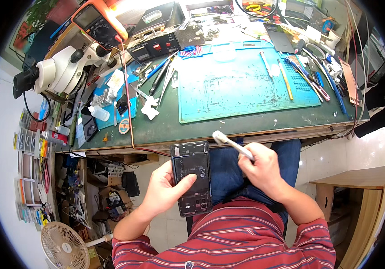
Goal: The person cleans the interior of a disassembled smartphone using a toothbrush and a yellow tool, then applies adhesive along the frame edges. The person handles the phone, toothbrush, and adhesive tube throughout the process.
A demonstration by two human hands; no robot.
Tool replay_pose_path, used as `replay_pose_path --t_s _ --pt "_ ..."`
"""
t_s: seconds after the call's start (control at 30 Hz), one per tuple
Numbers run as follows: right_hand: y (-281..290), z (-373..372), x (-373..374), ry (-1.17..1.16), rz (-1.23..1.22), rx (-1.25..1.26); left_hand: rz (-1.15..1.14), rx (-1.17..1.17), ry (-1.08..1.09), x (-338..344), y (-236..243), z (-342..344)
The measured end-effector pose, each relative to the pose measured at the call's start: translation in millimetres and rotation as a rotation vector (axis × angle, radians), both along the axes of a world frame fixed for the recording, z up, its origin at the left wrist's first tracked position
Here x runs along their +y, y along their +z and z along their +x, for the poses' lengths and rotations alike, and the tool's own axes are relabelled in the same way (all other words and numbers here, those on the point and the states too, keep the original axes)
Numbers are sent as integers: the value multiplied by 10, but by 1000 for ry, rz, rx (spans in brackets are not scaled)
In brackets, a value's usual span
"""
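My left hand point(162, 190) is wrapped round an opened black phone point(191, 163), its inner frame facing up and my thumb lying across it. The phone is upright in the picture, over my lap, just off the bench's front edge. To its right, my right hand point(264, 167) closes on the handle of a pale toothbrush point(233, 145). The bristle head points up and left, close to the phone's top right corner but apart from it.
A blue work mat point(228, 105) lies on the green bench, with a screwdriver point(265, 64) and several thin tools on it. A white microscope point(62, 71), an orange multimeter point(96, 24) and a small bottle point(98, 113) stand left. A fan point(65, 245) and a wooden cabinet point(358, 178) flank me.
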State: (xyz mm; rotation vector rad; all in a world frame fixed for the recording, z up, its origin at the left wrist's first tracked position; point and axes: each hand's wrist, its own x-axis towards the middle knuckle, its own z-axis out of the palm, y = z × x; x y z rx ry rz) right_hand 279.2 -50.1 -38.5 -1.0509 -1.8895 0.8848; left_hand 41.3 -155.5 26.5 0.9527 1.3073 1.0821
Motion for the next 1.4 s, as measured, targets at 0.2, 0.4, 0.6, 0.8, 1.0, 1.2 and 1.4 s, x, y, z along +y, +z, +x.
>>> replay_pose_path --t_s 0.2,0.4,0.6,0.8,1.0,1.2,1.4 --pt "248 97 12 34 184 -88 -48 -61 -27 -26 30 -81" --pt "173 251 72 125 569 -205 -102 -177 -55 -40 62 -122" --pt "180 316 43 40 613 -135 -150 -190 -103 -70 70 -155" --pt "212 369 79 55 608 -93 -138 -136 -136 -64 132 -88" --pt "526 322 77 22 654 -291 -107 -27 -205 -55 130 -21" --pt "574 173 72 44 685 -347 -108 71 -259 -33 92 -6" --pt "641 104 36 17 680 -418 -100 218 -300 -8 77 -8"
